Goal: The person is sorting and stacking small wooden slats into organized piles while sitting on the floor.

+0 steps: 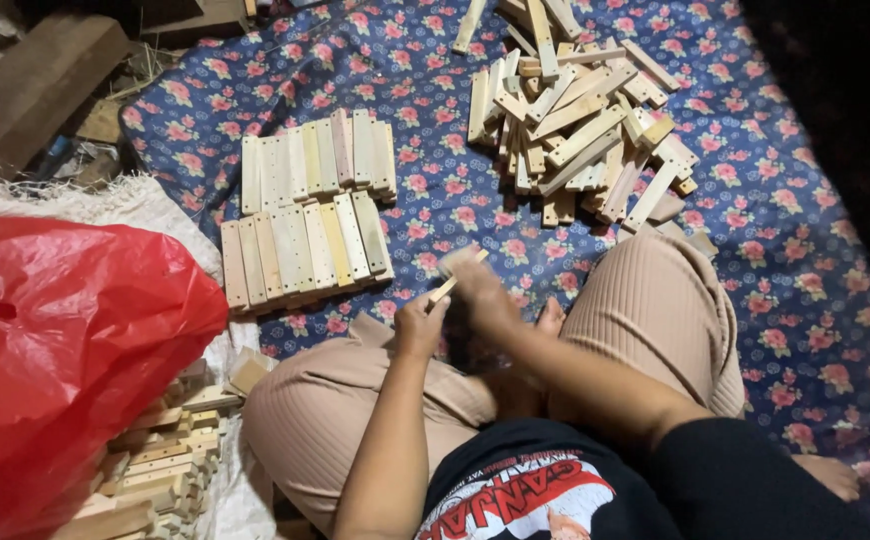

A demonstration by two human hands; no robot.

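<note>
- I see my left hand closed on a small wooden stick, long axis slanting up to the far right.
- My right hand, blurred, touches its far end; grip unclear.
- The loose pile of sticks lies far right, nearer the right hand.

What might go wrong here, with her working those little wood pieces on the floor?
Blurred right hand moves fast at the stick the left hand pinches; fingers might get nicked or splintered. The loose pile could slide apart. The neat rows lie near the knee and might get bumped.

small pale wooden stick, tilted, held above lap
</note>
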